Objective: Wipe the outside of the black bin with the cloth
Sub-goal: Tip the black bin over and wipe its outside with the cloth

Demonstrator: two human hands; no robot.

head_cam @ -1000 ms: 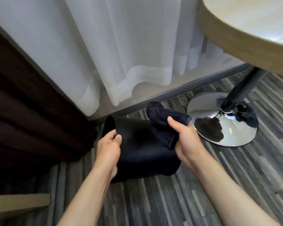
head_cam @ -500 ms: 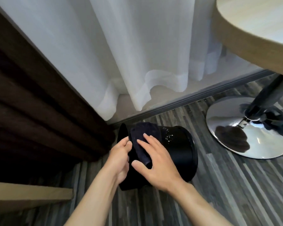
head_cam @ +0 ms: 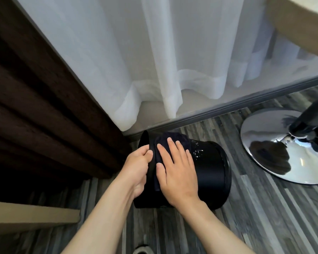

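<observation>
The black bin (head_cam: 209,167) lies on its side on the striped grey floor, its open rim to the left and its base to the right. A dark navy cloth (head_cam: 165,143) is draped over the bin's upper side near the rim. My right hand (head_cam: 176,169) lies flat on the cloth with fingers spread, pressing it against the bin. My left hand (head_cam: 138,165) grips the bin's rim, thumb and fingers curled over the edge. Small wet droplets show on the bin to the right of the cloth.
A chrome round table base (head_cam: 283,145) with a dark post stands on the floor at right, under a wooden tabletop (head_cam: 301,22). White sheer curtains (head_cam: 154,61) hang behind the bin, dark brown drapes (head_cam: 35,107) at left. A beige ledge (head_cam: 26,215) sits lower left.
My right hand brought the cloth from above the bin's right end down onto its side near the rim and flattened on it. The left hand has kept hold of the rim.
</observation>
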